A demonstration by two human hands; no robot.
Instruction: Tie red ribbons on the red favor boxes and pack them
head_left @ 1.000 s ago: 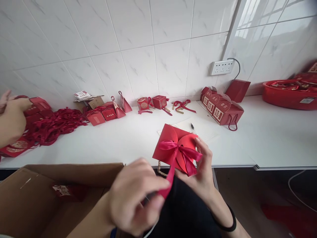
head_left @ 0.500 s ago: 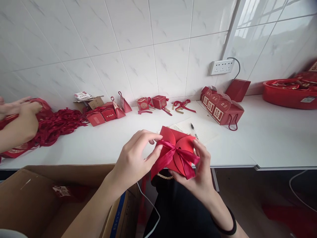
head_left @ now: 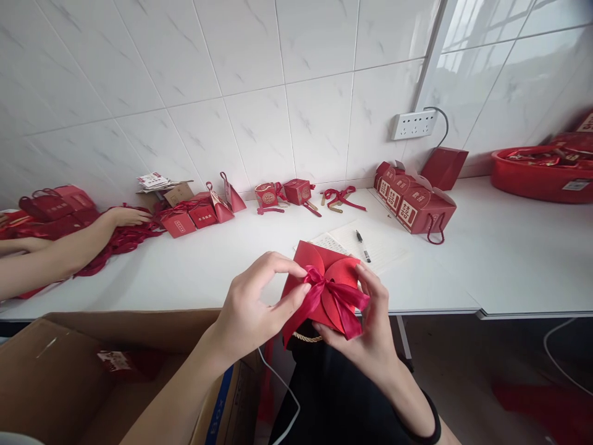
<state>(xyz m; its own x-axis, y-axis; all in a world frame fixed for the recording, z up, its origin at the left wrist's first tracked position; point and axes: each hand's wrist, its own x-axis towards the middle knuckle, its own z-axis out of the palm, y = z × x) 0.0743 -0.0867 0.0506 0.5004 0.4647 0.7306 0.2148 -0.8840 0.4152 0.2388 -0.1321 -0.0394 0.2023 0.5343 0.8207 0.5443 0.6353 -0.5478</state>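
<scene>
A red gift box (head_left: pixel 319 250) with curved, overlapping top flaps is held up in front of the table's edge. Across its top runs a dark red satin ribbon (head_left: pixel 341 290), tied in a bow at the middle. My left hand (head_left: pixel 259 300) pinches a loop of this ribbon between thumb and fingertips. Round the box's right side, my right hand (head_left: pixel 373 318) grips it with fingers behind and thumb underneath. A twisted gold cord (head_left: pixel 306 337) hangs below the box.
A cardboard box (head_left: pixel 139 318) stands open at lower left. Another person's arm (head_left: pixel 88 241) reaches over piled ribbons (head_left: pixel 123 244) and red boxes. Along the wall are small gift boxes (head_left: pixel 296 191), printed handle boxes (head_left: pixel 412 198) and a red basin (head_left: pixel 540 176). Paper and a pen (head_left: pixel 362 246) lie behind my hands.
The gift box has shifted slightly down and left. My left fingers now close on the ribbon loop nearer the knot. The other person's hand has moved right onto the ribbon pile.
</scene>
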